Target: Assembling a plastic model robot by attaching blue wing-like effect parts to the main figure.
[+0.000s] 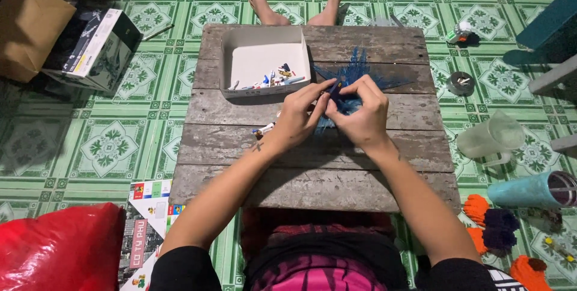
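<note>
**Carefully: our fingers on a spiky blue plastic piece**

Evidently we sat at a low plank table with both hands over a blue spiky piece, a fan of thin translucent prongs spreading away from us toward the table's far edge. Our left hand pinched a small dark bit at the piece's near end between thumb and fingertips; our right hand curled round the base of the piece from the other side, fingers closed on it. The two hands touched over the middle planks.

We judged the piece light and stiff, but brittle at the prongs: thin tips like those would likely bend or snap if squeezed. The thicker base under our fingers looked the safer hold, with the prongs left free.

Just beyond our left hand stood a shallow white tray, open at the top. Small parts, white, blue and red, lay gathered along its near wall; the rest of its floor was bare. One more small part lay on the planks beside our left wrist.

Off the table, on the green tiled floor, a clear jug lay tilted, and a teal tumbler lay near it.
</note>
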